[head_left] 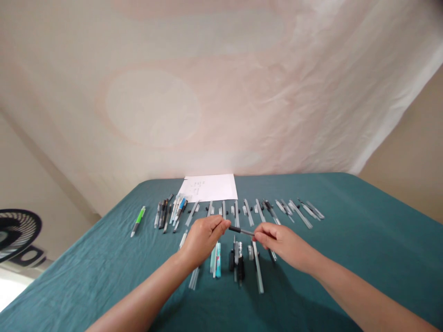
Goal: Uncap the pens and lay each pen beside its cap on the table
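My left hand (pixel 204 237) and my right hand (pixel 284 242) hover over a teal-covered table (pixel 346 249), both pinched on the same slim pen part (pixel 240 230), dark at its left end and thin and metallic toward the right. The left fingers grip the dark end and the right fingertips hold the thin end. Under the hands lie several pens and pen pieces (pixel 237 263), among them a turquoise one (pixel 218 260).
A row of clear pen barrels and small parts (pixel 277 210) runs across the cloth behind the hands. A cluster of assembled pens (pixel 169 212) and a green pen (pixel 138 220) lie at left. A white sheet (pixel 209 187) sits at the far edge. A fan (pixel 17 233) stands at left.
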The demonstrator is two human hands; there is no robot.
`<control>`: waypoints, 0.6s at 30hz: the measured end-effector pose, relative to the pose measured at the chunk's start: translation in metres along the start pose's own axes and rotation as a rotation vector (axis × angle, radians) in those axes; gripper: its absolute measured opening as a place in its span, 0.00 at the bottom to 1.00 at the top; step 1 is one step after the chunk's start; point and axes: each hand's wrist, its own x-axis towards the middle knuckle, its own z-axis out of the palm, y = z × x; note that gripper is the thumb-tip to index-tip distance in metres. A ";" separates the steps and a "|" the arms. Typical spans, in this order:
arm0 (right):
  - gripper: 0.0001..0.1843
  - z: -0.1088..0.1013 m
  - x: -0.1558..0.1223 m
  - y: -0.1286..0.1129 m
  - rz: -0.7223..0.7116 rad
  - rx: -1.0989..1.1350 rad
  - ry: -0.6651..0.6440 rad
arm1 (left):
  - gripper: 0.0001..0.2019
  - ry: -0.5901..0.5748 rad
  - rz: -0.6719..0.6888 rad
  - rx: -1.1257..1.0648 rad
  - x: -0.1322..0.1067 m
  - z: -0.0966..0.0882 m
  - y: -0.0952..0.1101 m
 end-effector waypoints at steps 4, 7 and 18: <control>0.20 0.000 0.001 0.003 -0.042 0.034 0.023 | 0.20 0.015 -0.001 -0.012 0.000 -0.001 0.001; 0.23 -0.001 0.001 0.004 -0.011 0.012 -0.035 | 0.17 0.016 0.000 -0.049 0.001 -0.004 0.002; 0.17 -0.003 0.002 0.008 0.011 0.046 -0.016 | 0.08 0.061 -0.085 -0.175 0.002 -0.012 -0.005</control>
